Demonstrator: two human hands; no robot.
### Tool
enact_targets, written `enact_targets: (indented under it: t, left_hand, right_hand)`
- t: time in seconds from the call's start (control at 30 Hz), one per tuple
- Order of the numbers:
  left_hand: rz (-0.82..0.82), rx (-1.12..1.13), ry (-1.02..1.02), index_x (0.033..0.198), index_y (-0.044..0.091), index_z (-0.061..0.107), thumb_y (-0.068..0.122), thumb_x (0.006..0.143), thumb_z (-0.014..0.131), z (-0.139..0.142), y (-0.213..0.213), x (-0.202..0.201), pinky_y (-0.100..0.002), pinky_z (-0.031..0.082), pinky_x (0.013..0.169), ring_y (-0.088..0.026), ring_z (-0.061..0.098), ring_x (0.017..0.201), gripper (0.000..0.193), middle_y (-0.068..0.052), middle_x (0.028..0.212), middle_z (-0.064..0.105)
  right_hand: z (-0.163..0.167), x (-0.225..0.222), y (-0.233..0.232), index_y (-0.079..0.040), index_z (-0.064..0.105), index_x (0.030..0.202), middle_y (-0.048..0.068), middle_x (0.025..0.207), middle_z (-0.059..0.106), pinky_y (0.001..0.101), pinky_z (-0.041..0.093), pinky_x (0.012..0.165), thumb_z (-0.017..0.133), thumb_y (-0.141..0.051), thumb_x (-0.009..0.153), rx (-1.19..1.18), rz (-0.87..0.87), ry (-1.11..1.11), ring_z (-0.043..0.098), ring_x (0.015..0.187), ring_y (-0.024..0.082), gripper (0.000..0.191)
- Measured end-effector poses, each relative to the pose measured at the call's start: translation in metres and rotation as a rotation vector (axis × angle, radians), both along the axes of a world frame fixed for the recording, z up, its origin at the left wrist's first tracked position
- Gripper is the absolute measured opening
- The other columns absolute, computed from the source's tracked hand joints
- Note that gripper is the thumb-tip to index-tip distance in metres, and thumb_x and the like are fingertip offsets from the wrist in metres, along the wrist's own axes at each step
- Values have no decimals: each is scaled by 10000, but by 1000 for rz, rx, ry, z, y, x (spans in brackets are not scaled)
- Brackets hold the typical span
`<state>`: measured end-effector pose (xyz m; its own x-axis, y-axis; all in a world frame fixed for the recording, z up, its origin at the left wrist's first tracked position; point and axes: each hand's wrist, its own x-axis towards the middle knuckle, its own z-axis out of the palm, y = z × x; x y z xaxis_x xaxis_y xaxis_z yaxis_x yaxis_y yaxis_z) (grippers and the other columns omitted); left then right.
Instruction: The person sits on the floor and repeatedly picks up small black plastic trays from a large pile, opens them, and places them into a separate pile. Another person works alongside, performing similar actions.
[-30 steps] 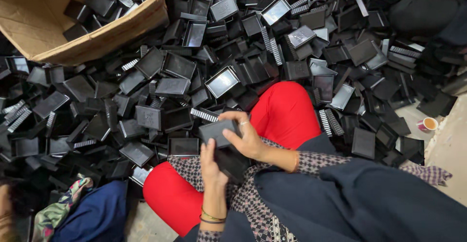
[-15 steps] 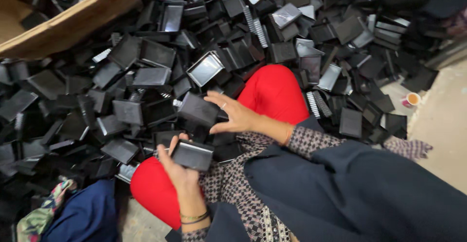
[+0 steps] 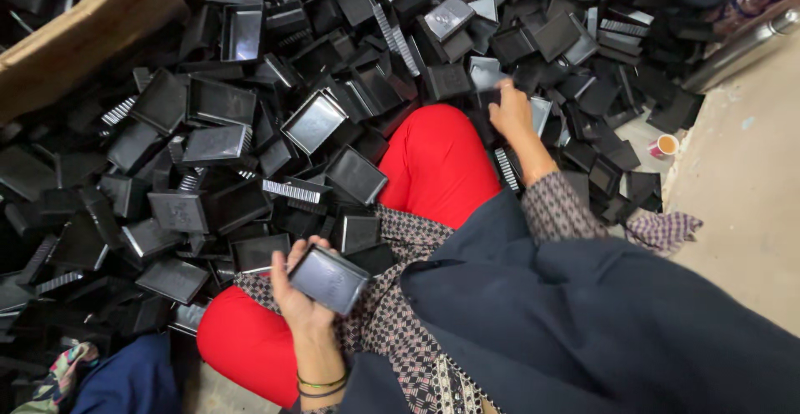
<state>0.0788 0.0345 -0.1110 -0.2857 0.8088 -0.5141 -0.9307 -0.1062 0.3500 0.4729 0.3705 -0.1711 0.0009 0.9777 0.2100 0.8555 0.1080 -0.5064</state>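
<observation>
Left hand (image 3: 304,293): low in view beside the red-clad thigh (image 3: 433,164), fingers curled around a black rectangular tray (image 3: 329,278), its flat side tilted up.
Right hand (image 3: 511,112): stretched past the knee, fingertips down among the black pieces; whether it grips one, I cannot tell.
Heap of black trays (image 3: 250,131): spread across the floor ahead.
Cardboard box (image 3: 83,39): far left corner.
Small cup (image 3: 667,144): far right on the floor.

Small black rectangular tray (image 3: 328,278), shallow, glossy, tilted above lap, gripped by fingers (image 3: 293,257)
</observation>
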Motion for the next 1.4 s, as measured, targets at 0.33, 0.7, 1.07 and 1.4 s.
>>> enact_targets:
  t: [0.33, 0.7, 1.07, 1.4]
  left_hand:
    - [-121, -51, -8, 1064, 39, 678, 448, 1048, 558, -8, 12, 24, -476, 555, 955, -313, 681, 1070, 426, -165, 1120, 713]
    - [-44, -105, 47, 1030, 40, 674, 440, 1039, 562, -19, -5, 8, -455, 559, 925, -304, 690, 1027, 415, -158, 1077, 717]
    - [-91, -168, 58, 1040, 47, 677, 405, 993, 600, -15, 12, 13, -443, 575, 885, -290, 702, 1011, 369, -151, 1063, 730]
    - [-56, -30, 245, 1119, 30, 686, 362, 988, 657, -23, 17, 13, -416, 572, 889, -271, 699, 1010, 358, -141, 1105, 725]
  right_hand:
    - [125, -123, -44, 49, 548, 1294, 217, 1221, 632, 430, 543, 922, 858, -211, 785, 207, 642, 544, 643, 1116, 384, 650]
    - [21, -20, 71, -72, 494, 1404, 180, 1374, 522, 570, 432, 988, 949, -256, 595, -214, 122, -464, 506, 1250, 446, 946]
    - [99, -38, 21, -17, 713, 956, 203, 946, 732, 492, 545, 783, 831, -196, 788, 159, 270, -273, 708, 910, 391, 272]
    - [120, -186, -72, 42, 628, 884, 168, 753, 617, 381, 481, 634, 851, -288, 924, 32, 498, 371, 580, 650, 215, 400]
